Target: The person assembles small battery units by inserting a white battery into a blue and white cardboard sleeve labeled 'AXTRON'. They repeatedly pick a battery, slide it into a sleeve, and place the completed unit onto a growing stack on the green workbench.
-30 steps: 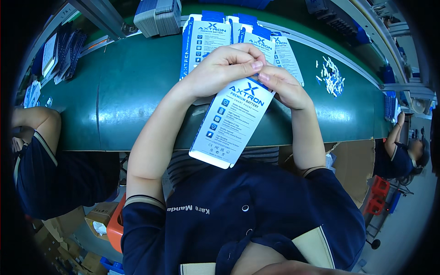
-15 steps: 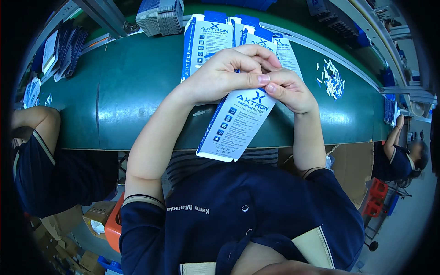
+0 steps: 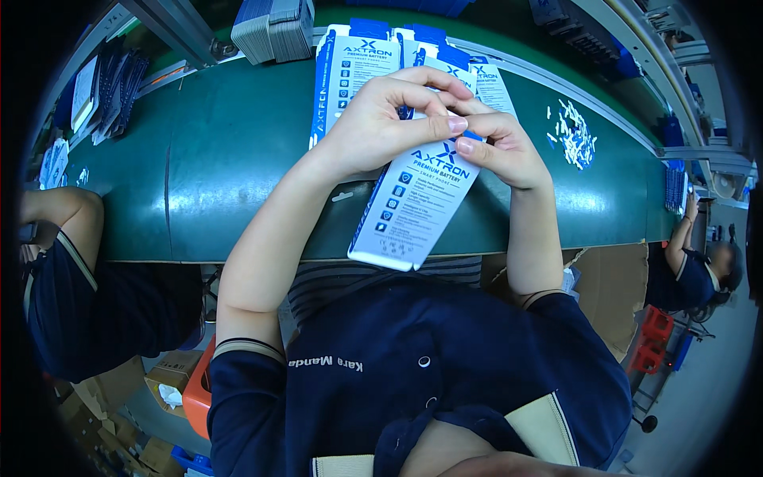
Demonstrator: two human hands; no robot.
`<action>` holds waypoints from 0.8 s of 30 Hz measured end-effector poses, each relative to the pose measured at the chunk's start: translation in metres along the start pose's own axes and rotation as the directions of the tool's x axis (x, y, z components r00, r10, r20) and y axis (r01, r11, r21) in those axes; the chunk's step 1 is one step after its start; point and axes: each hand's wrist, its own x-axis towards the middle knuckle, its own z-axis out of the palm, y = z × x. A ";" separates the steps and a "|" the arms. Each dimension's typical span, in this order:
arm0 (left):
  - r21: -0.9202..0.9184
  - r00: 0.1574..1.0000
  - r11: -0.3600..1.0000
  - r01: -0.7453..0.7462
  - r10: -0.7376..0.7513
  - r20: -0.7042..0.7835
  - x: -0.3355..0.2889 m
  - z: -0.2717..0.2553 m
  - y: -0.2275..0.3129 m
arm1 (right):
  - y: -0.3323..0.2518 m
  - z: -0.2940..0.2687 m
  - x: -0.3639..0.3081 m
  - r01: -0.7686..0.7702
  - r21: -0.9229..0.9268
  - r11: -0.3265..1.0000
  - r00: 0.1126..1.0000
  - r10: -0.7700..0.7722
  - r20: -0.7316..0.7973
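Note:
In front of me a flat white and blue packaging box [image 3: 413,208] hangs tilted over the table's near edge, its printed face toward me. My left hand [image 3: 403,118] is closed at the box's upper end, thumb and fingers pinching it. Opposite it, my right hand [image 3: 505,149] grips the same end, its thumb on the top corner. The two thumbs almost meet; the fingers behind and much of the top flap are hidden. Beyond my hands lie several similar boxes [image 3: 373,54] with blue flaps, partly overlapping.
On the green table [image 3: 230,167] a small white scrap [image 3: 342,196] lies beside my left forearm. A heap of white and blue scraps [image 3: 574,139] is at the right. Stacked flat cards [image 3: 274,30] stand at the back. Co-workers' arms [image 3: 67,208] show at both sides.
The box's lower end has tipped away from me and risen a little. My right thumb has shifted slightly down and left at its top; both hands keep hold.

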 end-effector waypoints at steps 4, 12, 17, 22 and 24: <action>0.173 0.995 0.980 -0.096 0.100 -0.010 0.001 -0.003 0.002 | 0.002 -0.003 0.000 -0.009 -0.001 1.000 1.000 0.009 -0.022; 0.207 0.993 0.978 -0.018 0.041 -0.110 0.001 0.000 0.006 | 0.006 0.000 0.003 -0.015 -0.088 0.996 0.995 0.006 -0.102; 0.342 0.982 0.938 -0.055 0.112 -0.149 0.003 -0.001 0.003 | 0.006 -0.001 0.002 -0.033 -0.075 0.997 0.997 0.027 -0.076; 0.314 0.968 0.949 0.026 0.054 -0.245 0.002 0.001 0.005 | 0.009 -0.002 0.000 -0.074 0.136 0.988 0.988 0.091 -0.125; 0.357 0.971 0.932 0.063 0.025 -0.237 0.002 -0.002 0.005 | 0.009 -0.003 0.000 -0.075 0.217 0.973 0.981 0.111 -0.160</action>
